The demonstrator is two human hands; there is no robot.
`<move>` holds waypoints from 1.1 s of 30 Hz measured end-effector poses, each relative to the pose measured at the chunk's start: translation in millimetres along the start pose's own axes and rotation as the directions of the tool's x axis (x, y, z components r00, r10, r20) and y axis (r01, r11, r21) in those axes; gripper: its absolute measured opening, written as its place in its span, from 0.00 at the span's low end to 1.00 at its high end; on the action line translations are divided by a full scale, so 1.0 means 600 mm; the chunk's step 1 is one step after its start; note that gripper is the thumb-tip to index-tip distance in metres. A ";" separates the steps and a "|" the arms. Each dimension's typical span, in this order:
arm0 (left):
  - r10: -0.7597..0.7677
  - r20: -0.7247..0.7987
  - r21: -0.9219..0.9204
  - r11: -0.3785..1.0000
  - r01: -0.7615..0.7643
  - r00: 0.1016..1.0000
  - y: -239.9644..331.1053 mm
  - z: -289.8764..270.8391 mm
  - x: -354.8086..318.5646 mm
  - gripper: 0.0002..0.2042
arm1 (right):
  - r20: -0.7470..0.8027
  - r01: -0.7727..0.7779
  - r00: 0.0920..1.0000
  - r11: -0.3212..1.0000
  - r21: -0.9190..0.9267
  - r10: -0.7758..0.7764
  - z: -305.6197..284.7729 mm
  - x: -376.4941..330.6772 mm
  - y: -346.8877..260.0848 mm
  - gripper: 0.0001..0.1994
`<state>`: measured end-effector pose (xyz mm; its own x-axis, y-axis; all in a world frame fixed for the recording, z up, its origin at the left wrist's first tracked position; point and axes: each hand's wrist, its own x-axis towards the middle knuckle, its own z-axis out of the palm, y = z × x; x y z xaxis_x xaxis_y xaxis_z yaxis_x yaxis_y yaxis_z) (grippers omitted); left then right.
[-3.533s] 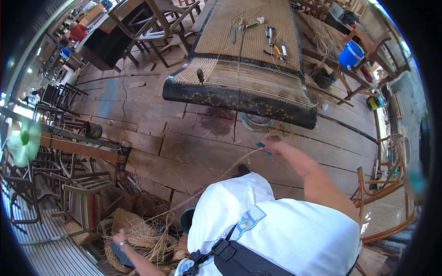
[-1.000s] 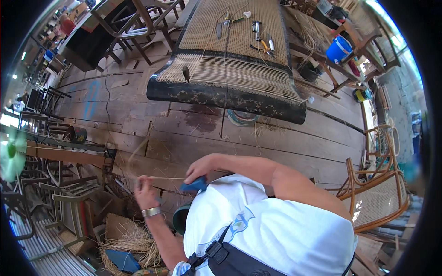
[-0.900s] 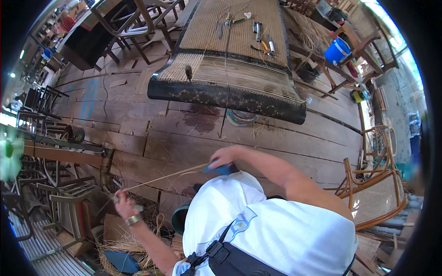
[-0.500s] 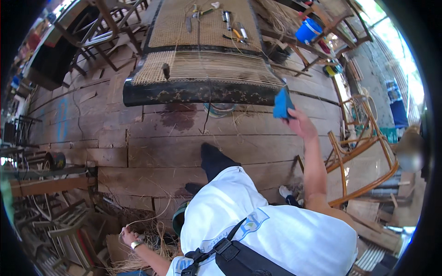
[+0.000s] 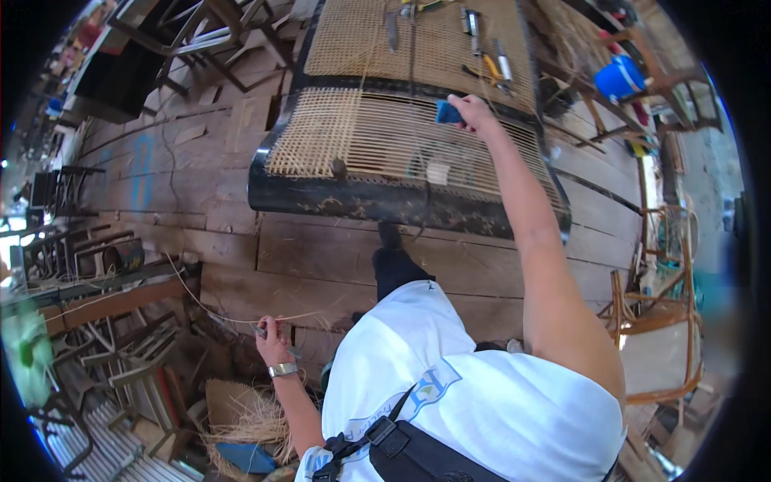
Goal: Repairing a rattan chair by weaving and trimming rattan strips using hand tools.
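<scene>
My right hand (image 5: pixel 474 114) is closed on a folded blue cloth or sponge (image 5: pixel 447 112), held over the upper part of a half-woven cane panel. That panel's left side is a tight mesh (image 5: pixel 309 132), while parallel strands (image 5: pixel 393 132) run across the rest. It belongs to a long seat with a black frame (image 5: pixel 361 201). A dark peg (image 5: pixel 338 168) stands at the panel's lower left. Low on the left, my left hand (image 5: pixel 274 344) pinches a long pale cane strand (image 5: pixel 217 313); a small dark thing by its fingertips is too small to name.
On the upper woven panel lie yellow-handled pliers (image 5: pixel 491 71), a knife (image 5: pixel 392 32) and silver tools (image 5: pixel 474 30). Cane scraps (image 5: pixel 249 414) are heaped at lower left. Stacked chairs (image 5: pixel 144 361) line the left; a blue bucket (image 5: pixel 619 79) and a rattan chair (image 5: pixel 658 345) stand right.
My right hand has carried the blue cloth or sponge left and forward, from beside the seat to over the cane strands. My left hand has risen with its strand. The view has shifted.
</scene>
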<state>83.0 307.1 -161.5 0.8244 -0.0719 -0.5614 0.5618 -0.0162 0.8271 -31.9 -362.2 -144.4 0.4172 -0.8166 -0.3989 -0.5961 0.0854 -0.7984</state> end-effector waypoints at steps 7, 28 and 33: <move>-0.116 -0.137 -0.046 0.993 0.111 0.984 0.043 0.039 -0.041 0.05 | -0.158 0.249 0.968 0.828 0.503 -0.195 0.031 0.178 0.008 0.27; -0.471 0.741 0.432 0.880 0.197 0.479 0.160 0.240 0.109 0.07 | 0.399 -0.085 0.913 0.921 0.381 -0.081 0.291 -0.573 -0.029 0.20; -0.499 0.797 0.503 0.860 0.083 0.339 0.177 0.223 0.122 0.06 | 0.265 -0.222 0.959 0.858 0.464 0.104 0.432 -0.670 -0.018 0.15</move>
<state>194.2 166.9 -111.2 -0.0559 -0.8115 -0.5816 0.5171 -0.5219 0.6784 -15.5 112.7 -92.4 0.5195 -0.6226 -0.5853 -0.2857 0.5190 -0.8056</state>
